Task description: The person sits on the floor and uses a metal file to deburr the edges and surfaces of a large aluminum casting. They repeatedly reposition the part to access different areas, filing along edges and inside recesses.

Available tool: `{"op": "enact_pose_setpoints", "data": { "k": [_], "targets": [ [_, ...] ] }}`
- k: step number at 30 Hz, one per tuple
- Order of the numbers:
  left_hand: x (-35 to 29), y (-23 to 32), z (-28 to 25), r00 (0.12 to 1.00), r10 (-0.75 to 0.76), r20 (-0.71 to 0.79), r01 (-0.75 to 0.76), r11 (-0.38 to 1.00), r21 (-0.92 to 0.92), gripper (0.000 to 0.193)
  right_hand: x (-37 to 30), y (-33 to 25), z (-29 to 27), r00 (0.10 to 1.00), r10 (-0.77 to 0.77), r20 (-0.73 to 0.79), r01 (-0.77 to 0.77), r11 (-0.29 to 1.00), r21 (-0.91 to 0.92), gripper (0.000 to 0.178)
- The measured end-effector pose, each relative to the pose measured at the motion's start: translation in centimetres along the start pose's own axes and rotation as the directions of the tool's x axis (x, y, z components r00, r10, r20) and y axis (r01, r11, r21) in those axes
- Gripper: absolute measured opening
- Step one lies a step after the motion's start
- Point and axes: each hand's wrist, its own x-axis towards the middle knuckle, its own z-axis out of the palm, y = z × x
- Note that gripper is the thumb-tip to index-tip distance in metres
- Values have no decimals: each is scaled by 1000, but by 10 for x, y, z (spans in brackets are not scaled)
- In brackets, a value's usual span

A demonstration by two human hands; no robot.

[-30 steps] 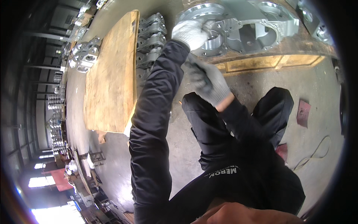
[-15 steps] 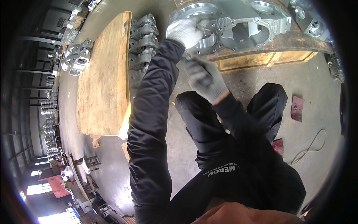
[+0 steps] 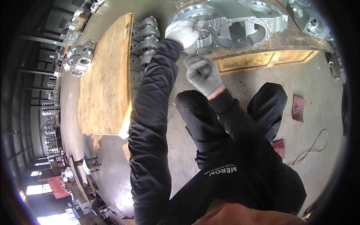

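A large silver-grey metal casting [image 3: 240, 33] with round openings and bolt holes lies on a wooden-topped bench at the upper middle. My left hand [image 3: 183, 33], in a whitish knit glove, rests at the casting's left end with its fingers curled over the metal beside a round opening. Just below and to the right, near the bench edge, is my right hand [image 3: 203, 74], also gloved, with a dark smudge on it. Its fingers are closed; what they hold is slim and mostly hidden, pointing up toward the left hand.
Wooden crate sides [image 3: 258, 62] run under the bench top. To the left stands a wooden board [image 3: 105, 78], with rows of castings [image 3: 146, 43] beside it. Another casting [image 3: 313, 24] sits at the upper right. Red scraps [image 3: 298, 108] and a looped cable [image 3: 309, 152] lie on the floor.
My right hand has shifted slightly left and up and turned a little. The left hand keeps its place on the casting. The whole view has moved slightly.
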Motion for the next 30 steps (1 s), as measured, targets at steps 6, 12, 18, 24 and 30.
{"op": "enact_pose_setpoints", "data": {
  "k": [6,12,18,24,30],
  "targets": [
    [-6,2,-7,999,-3,-52,1,999,-39,60,-5,-1,1,993,94,70,-94,996,-10,29],
    [-5,0,1,998,10,-64,-14,998,-65,62,-9,2,1,971,203,124,-182,970,-160,19],
    [-3,-2,4,997,24,-74,-24,1000,-12,59,-3,9,3,998,-24,-56,20,998,-57,21],
    [-6,-3,5,995,20,-101,-23,999,-30,56,-33,-5,4,1000,-2,2,3,995,-103,16],
    [-3,-4,9,996,2,-94,-3,1000,-4,59,-31,-5,18,995,74,-60,-86,972,-219,21]
  ]
}}
